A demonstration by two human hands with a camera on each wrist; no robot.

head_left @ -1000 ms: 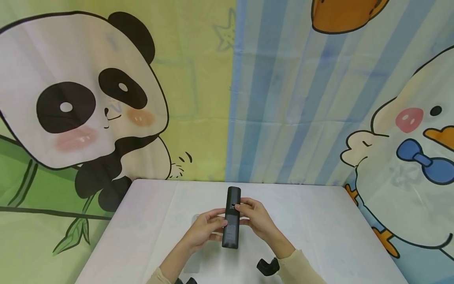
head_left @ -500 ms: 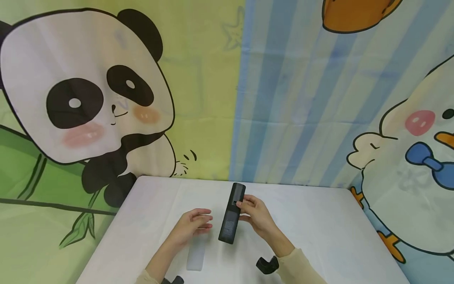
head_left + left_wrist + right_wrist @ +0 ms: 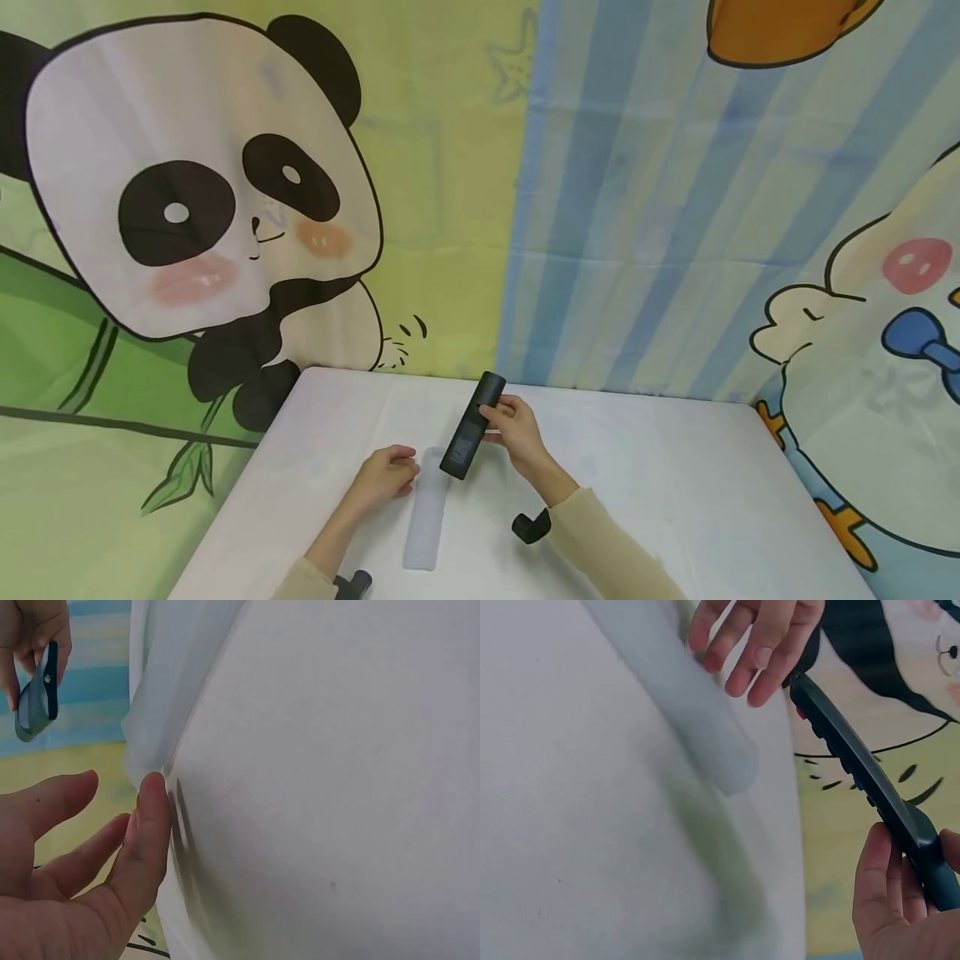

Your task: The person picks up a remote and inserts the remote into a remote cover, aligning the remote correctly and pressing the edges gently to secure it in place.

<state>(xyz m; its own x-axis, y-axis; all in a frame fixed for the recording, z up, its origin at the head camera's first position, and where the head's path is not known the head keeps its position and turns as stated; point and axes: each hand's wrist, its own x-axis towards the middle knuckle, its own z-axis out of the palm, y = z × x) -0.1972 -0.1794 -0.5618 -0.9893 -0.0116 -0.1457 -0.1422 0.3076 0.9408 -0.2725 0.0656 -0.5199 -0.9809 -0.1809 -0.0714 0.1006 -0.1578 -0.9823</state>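
Note:
My right hand (image 3: 519, 429) pinches a black remote control (image 3: 472, 427) near its upper half, thumb on top. The remote tilts above the table, its back side up in the head view; in the right wrist view its row of buttons (image 3: 840, 754) shows along one face. A long translucent sleeve-like cover (image 3: 425, 521) lies on the table below and left of the remote. Beside the cover's left edge is my left hand (image 3: 384, 477), its fingers loosely bent and holding nothing. The left wrist view shows a fingertip (image 3: 154, 791) right at the cover's end.
The white table (image 3: 637, 500) reaches back to a patterned curtain (image 3: 420, 208) with a panda and a duck. Black wrist-worn pieces show at the right sleeve (image 3: 600, 533) and near the left sleeve (image 3: 303, 581).
My left hand has let go of the remote and moved left, beside the cover. My right hand has kept hold of the remote, which has moved up and tilted, its lower end swinging left.

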